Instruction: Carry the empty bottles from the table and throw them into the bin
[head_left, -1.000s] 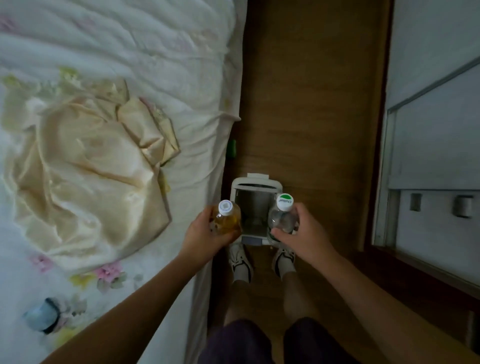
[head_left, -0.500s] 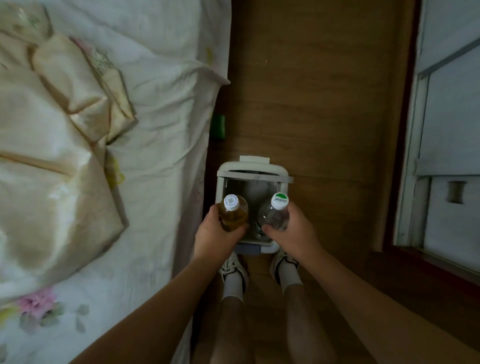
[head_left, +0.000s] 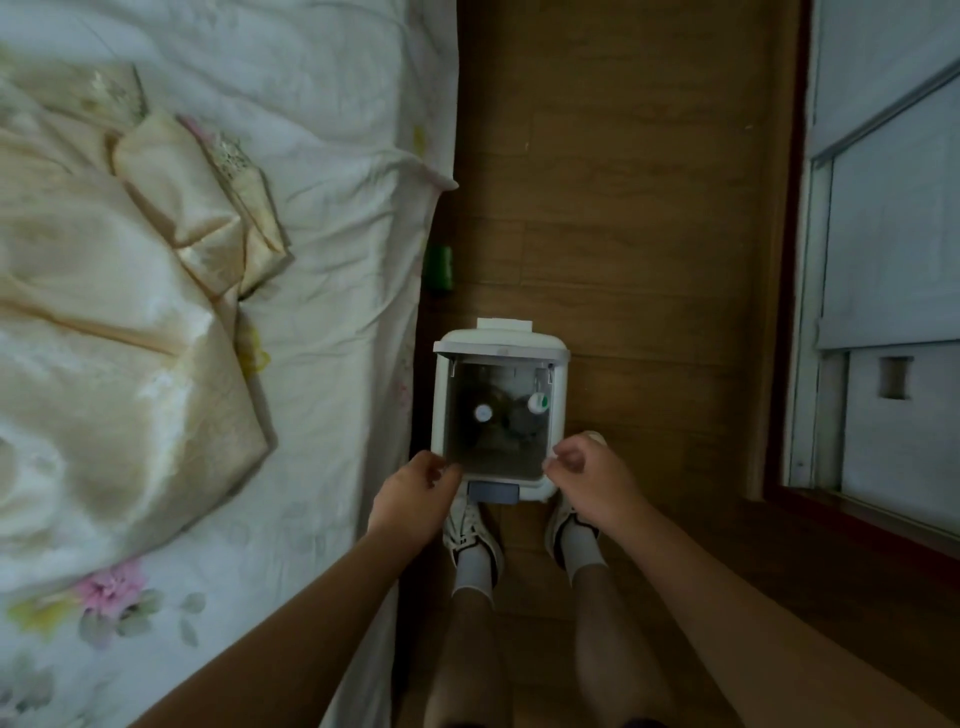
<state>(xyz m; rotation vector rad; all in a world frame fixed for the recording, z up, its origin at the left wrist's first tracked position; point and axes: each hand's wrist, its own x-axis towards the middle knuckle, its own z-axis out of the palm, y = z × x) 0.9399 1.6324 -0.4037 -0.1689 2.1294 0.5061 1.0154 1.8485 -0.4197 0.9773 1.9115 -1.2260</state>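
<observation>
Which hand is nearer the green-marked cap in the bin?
Right. The right hand is at the near-right corner of the bin, close to the cap; the left hand is at the near-left corner.

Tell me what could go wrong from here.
The white-capped bottle and green-capped bottle stand cap-up in the bin; if they reach near the rim, the raised lid may not shut. The left shoe and right shoe sit at its base, so a careless step could tip it.

You count one bin (head_left: 500, 344). Two inside: left bottle (head_left: 483, 413), right bottle (head_left: 537, 417). Yours, two each: left hand (head_left: 410, 500), right hand (head_left: 589, 483); left shoe (head_left: 469, 526), right shoe (head_left: 562, 519). One green object (head_left: 439, 267), far left.
</observation>
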